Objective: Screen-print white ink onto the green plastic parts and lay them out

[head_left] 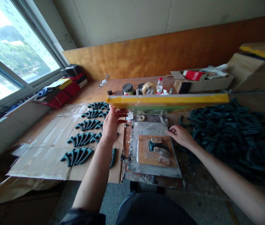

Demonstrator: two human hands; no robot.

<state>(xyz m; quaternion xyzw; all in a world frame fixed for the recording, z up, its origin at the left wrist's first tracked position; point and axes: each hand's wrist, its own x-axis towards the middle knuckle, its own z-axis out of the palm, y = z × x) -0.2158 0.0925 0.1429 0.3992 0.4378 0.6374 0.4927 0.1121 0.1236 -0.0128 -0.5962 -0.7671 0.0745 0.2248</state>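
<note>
Both hands work: left hand (112, 122) grips yellow frame (167, 100); right hand (180, 135) rests open.

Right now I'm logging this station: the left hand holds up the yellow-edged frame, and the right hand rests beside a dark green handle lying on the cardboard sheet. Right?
One detail is off. The head view shows the dark green handle lying on the wooden jig board of the metal plate, not the cardboard sheet. The left hand does hold up the yellow-edged frame; the right hand rests beside it.

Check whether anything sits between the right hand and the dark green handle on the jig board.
Nothing visible does. The right hand rests at the board's right edge, and only bare wooden board lies between it and the green handle. The yellow screen frame, lifted by the left hand, is above and behind.
</note>
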